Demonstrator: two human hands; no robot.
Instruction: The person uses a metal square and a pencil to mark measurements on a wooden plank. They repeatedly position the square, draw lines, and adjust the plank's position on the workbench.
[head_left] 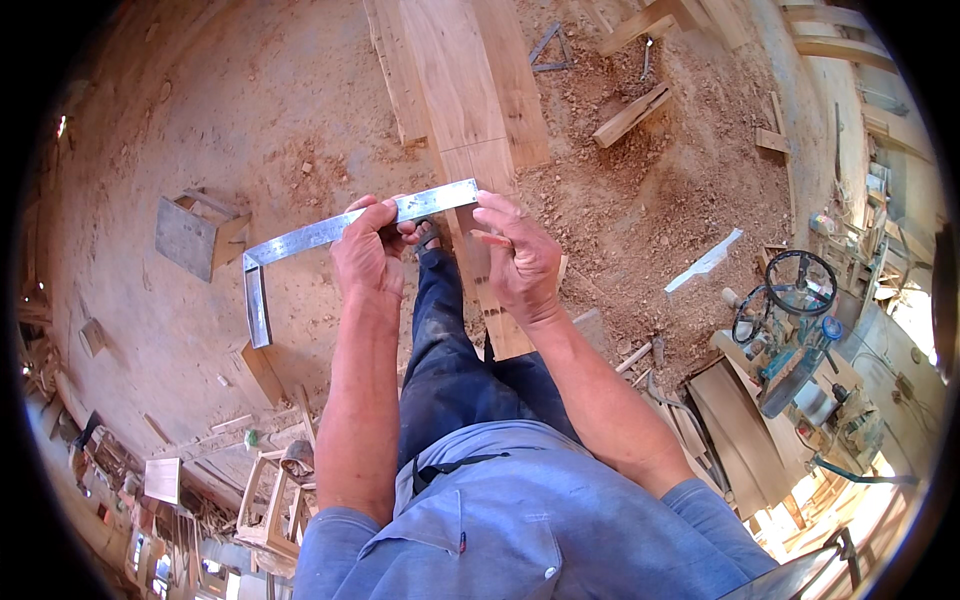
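Observation:
A metal try square (315,237) is held up in front of me, its long blade slanting up to the right and its short stock (258,305) hanging at the left end. My left hand (370,250) is closed on the blade near its middle, thumb on top. At the blade's right end is my right hand (522,255), its forefinger tip touching the end. The thumb of that hand stands apart from the blade, and the fingers are loosely bent. Below the blade, a long wooden board (460,95) runs away from my legs.
Left on the dirt floor stands a small wooden stool (195,238). Wood offcuts (632,115) and a triangular metal frame (551,50) lie among shavings at the far right. A white strip (704,260) is nearer. Machinery with a black handwheel (800,282) stands at right, a wooden frame (268,505) lower left.

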